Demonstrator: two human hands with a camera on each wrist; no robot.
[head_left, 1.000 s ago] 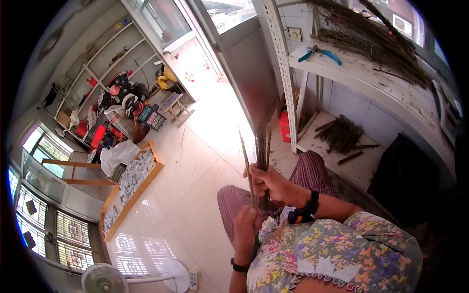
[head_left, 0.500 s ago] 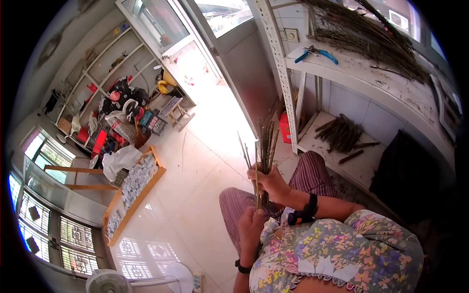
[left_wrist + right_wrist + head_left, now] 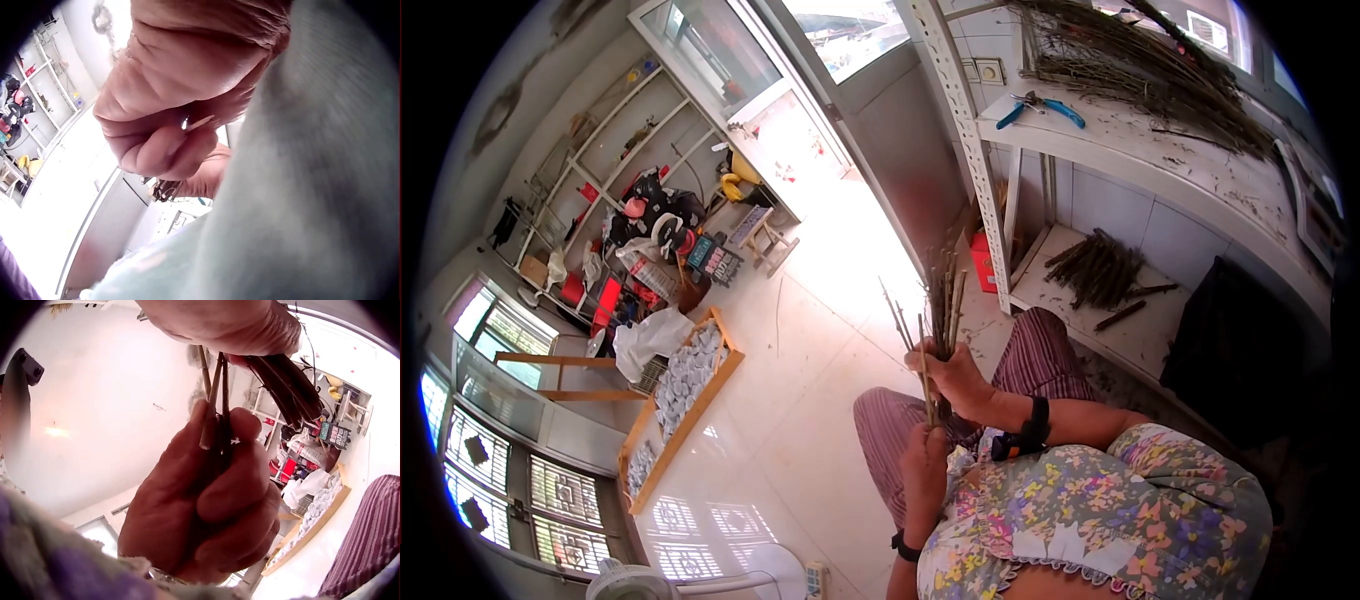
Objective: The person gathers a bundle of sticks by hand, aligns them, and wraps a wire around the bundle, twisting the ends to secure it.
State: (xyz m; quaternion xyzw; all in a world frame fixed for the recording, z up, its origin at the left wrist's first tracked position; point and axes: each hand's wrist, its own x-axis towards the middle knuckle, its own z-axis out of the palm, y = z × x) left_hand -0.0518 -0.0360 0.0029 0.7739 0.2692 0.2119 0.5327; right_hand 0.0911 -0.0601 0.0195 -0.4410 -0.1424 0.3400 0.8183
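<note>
"Where's the light from?"
"The doorway (image 3: 795, 145), glaring white onto the floor (image 3: 810, 340)."
"And the wrist views?"
"Backgrounds washed out. Right: fingers (image 3: 234, 494) in shadow. Left: cloth (image 3: 300, 187) blurred, out of focus."
"Edges?"
"Head view bends strongly, its corners black."

We see rough, matt, woody bark on the sticks (image 3: 941, 315) and on the cut pieces (image 3: 1092, 272). We note bright metal at the head of the pliers (image 3: 1029, 100), with smooth blue handles that look like plastic. We find the floor (image 3: 795, 365) smooth and glossy, the shelf post (image 3: 963, 110) of perforated, painted metal, and the tray rim (image 3: 690, 432) of plain wood. We observe soft, matt cloth in the striped trousers (image 3: 1037, 352) and floral top (image 3: 1120, 490).
</note>
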